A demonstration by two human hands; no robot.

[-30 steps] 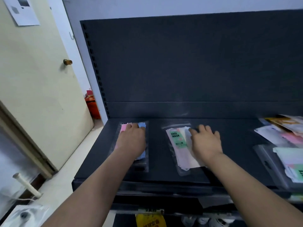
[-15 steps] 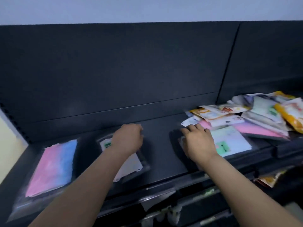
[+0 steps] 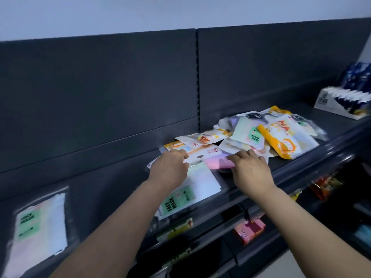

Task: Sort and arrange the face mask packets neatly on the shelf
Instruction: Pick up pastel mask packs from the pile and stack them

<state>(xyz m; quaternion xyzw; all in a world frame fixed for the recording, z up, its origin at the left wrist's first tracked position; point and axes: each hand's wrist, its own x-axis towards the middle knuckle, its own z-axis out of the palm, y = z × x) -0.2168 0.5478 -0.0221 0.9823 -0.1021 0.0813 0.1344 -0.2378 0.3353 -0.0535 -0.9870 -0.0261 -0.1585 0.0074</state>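
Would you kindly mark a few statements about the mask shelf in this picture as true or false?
1. Both hands are at the near edge of the jumbled pile of packets. True: the left hand and the right hand both touch packets there.
2. A clear packet with a green label lies flat by itself at the far left of the shelf. True.
3. The pink packet lies under the left hand. False: it lies by the right hand's fingertips.
4. The white display box sits on top of the pile. False: it stands apart, further right on the shelf.
5. The shelf's back panel is white. False: it is dark grey.
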